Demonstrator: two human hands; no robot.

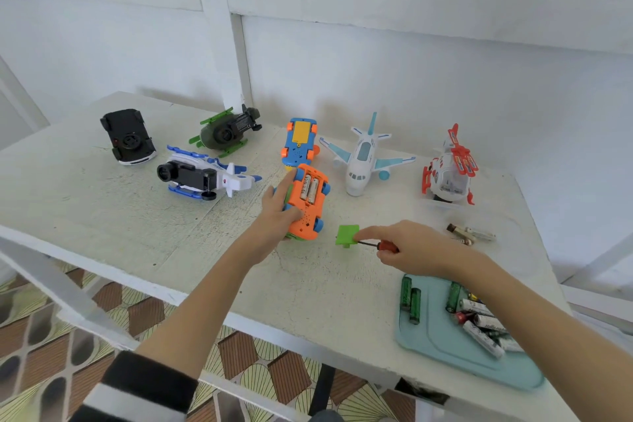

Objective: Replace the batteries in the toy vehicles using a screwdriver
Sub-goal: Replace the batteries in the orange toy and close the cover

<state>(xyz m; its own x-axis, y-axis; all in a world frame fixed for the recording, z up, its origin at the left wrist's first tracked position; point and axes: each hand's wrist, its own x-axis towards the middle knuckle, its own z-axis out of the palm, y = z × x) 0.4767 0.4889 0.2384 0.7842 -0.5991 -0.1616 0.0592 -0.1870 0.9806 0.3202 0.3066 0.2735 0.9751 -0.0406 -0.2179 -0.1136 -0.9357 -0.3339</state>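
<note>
An orange toy car lies upside down at the table's middle, its battery bay uncovered with two batteries inside. My left hand grips its left side. A green battery cover lies on the table just right of the car. My right hand holds a small red-handled screwdriver, whose tip meets the cover, and the index finger touches the cover's edge. A teal tray at the front right holds several batteries.
Behind stand a blue toy car upside down, a white plane, a red-white helicopter, a green helicopter, a blue-white helicopter and a black car. Loose batteries lie right of my hand. A white wall rises behind.
</note>
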